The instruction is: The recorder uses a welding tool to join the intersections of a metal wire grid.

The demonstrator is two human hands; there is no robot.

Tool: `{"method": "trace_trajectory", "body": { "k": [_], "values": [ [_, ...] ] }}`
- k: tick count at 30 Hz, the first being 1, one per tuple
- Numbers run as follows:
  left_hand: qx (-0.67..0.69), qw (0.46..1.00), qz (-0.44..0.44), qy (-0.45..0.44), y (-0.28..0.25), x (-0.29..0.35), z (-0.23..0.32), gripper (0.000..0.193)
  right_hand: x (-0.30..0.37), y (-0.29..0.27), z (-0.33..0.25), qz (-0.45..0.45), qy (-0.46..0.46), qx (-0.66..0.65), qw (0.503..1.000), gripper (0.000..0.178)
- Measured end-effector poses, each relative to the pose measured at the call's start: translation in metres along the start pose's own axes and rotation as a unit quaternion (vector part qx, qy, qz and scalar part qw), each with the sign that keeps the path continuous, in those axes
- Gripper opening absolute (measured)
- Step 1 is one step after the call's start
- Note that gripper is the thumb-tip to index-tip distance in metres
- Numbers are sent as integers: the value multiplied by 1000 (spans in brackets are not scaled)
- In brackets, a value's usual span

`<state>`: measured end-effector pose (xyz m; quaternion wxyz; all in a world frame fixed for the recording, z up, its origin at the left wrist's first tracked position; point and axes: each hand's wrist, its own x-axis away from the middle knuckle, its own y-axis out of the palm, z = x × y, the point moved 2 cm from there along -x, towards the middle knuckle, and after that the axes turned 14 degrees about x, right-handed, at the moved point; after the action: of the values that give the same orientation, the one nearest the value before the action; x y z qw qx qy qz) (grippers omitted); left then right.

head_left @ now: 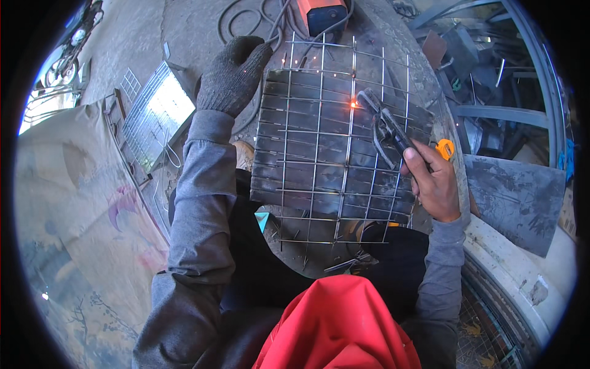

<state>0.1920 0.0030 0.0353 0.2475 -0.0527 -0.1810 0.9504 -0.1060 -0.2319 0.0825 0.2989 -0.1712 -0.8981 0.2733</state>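
Observation:
A grid of thin metal rods (317,123) lies over a dark metal plate (268,178) in front of me. My right hand (437,181), bare, grips a dark welding clamp (389,128) by its handle. The clamp's jaws reach the right-middle part of the grid, where an orange spark glows at a rod crossing and small sparks fly off. My left hand (230,80), in a dark knitted glove, is raised beside the grid's far left corner. Its fingers are curled, and whatever they may hold is hidden.
An orange and black machine (324,13) stands at the far side with grey cables (243,24) coiled beside it. Left are a shiny sheet with mesh (161,114) and a stained cloth (80,184). An orange tape measure (445,148), metal sheet (519,200) and steel frames (504,114) are right.

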Motion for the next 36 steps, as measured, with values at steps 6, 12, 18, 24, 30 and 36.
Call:
{"method": "trace_trajectory", "body": {
  "k": [6, 12, 18, 24, 30, 36],
  "values": [
    [1, 1000, 7, -10, 2, 0, 2, 42, 1, 2, -3, -6, 8, 5, 1000, 48],
    [12, 1000, -4, -28, 3, -2, 0, 42, 0, 1, -5, -12, 16, 0, 1000, 47],
    [-96, 995, 21, -16, -4, 0, 7, 45, 0, 3, -8, -9, -36, 30, 999, 39],
    [6, 1000, -3, 7, 1, 0, 0, 42, 0, 2, -5, -1, 18, -2, 1000, 45],
    [-24, 1000, -5, 5, 0, -2, -1, 46, -1, -1, -4, 13, 6, 10, 1000, 47],
    [-1, 1000, -6, -6, 0, -3, 2, 44, -2, 1, -2, 4, -2, 15, 1000, 48]
  ]
}}
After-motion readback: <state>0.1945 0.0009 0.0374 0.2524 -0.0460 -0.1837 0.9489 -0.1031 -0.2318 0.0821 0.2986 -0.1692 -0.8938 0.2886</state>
